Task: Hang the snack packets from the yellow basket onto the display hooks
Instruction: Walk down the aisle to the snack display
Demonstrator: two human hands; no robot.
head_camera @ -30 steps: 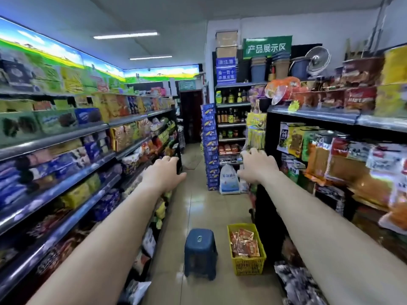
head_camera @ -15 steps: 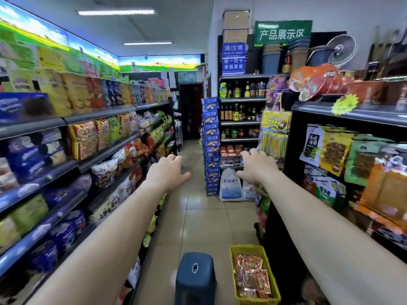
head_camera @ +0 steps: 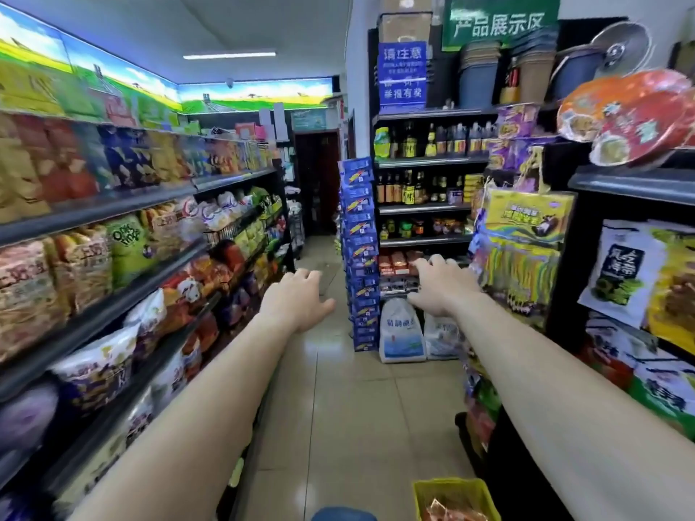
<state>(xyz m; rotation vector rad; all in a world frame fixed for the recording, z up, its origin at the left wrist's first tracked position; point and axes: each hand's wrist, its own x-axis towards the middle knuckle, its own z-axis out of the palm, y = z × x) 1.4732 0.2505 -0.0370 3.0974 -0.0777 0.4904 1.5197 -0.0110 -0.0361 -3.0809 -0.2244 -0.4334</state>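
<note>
The yellow basket (head_camera: 455, 490) sits on the floor at the bottom edge, right of centre, with orange-red snack packets (head_camera: 449, 512) inside; only its far part shows. My left hand (head_camera: 295, 297) and my right hand (head_camera: 438, 285) are stretched forward at mid-height above the aisle, fingers spread and relaxed, holding nothing. Both hands are well above and beyond the basket. Hanging snack packets (head_camera: 620, 270) fill the dark display rack on the right, beside my right forearm.
Shelves of chip bags (head_camera: 124, 242) line the left side. A blue stool (head_camera: 344, 515) peeks in at the bottom, left of the basket. A stack of blue boxes (head_camera: 359, 257) and white sacks (head_camera: 402, 334) stand ahead at the aisle's end.
The view has moved forward and tilted up, so the basket and stool have slid to the bottom edge. Both hands stay outstretched and empty, fingers spread a little wider.
</note>
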